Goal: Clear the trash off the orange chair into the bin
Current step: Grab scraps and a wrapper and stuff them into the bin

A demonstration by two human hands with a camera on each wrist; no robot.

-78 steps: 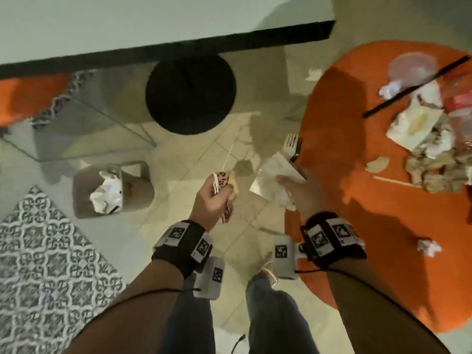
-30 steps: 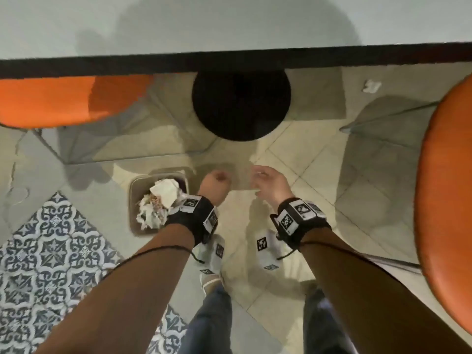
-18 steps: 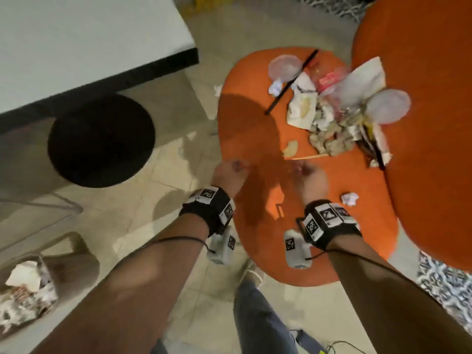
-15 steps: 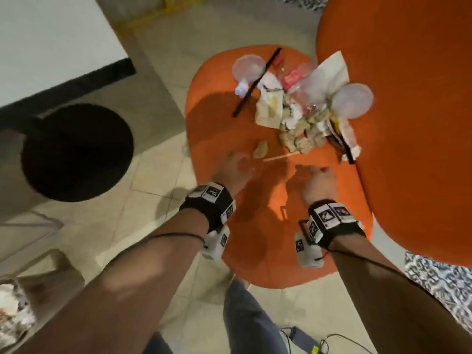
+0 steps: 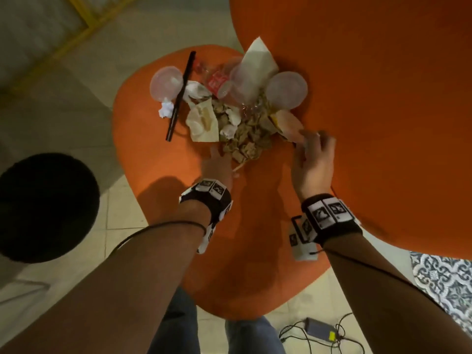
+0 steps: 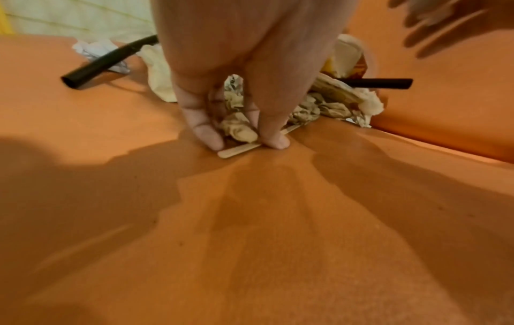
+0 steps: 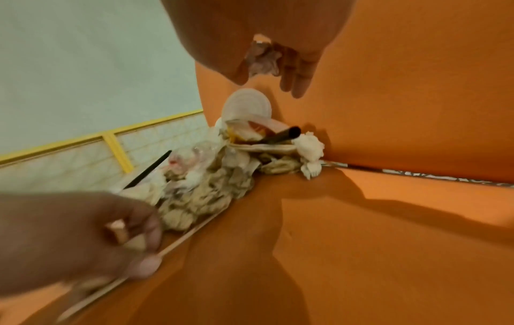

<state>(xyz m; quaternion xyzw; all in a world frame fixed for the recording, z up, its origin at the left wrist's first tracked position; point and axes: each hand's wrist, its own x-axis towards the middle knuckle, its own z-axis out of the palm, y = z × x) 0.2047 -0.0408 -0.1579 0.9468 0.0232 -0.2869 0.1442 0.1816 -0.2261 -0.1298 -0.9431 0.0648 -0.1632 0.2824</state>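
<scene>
A trash pile (image 5: pixel 250 134) of crumpled brown paper lies on the orange chair seat (image 5: pixel 178 162), with clear lids (image 5: pixel 286 89), a black straw (image 5: pixel 180 98), a red-labelled bottle (image 5: pixel 222 83) and a white napkin (image 5: pixel 258 60). My left hand (image 5: pixel 224 159) (image 6: pixel 242 140) is down on the seat at the pile's near edge, thumb and finger pinching a wooden stick (image 6: pixel 239 149) with a brown scrap between them. My right hand (image 5: pixel 311 141) (image 7: pixel 267 81) holds a small crumpled paper ball (image 7: pixel 261 59) in its palm, fingertips at a pale wrapper (image 5: pixel 288 123). The bin is out of view.
The chair back (image 5: pixel 383 98) rises right behind the pile. A black round table base (image 5: pixel 43 208) sits on the tiled floor to the left. A power adapter with cables (image 5: pixel 319 330) lies by my feet, and a patterned rug (image 5: pixel 444 277) is at the right.
I turned from the bin back to the chair. Both hands, then empty, moved forward to the pile. The right took the small white ball off the seat; the left closed on the stick.
</scene>
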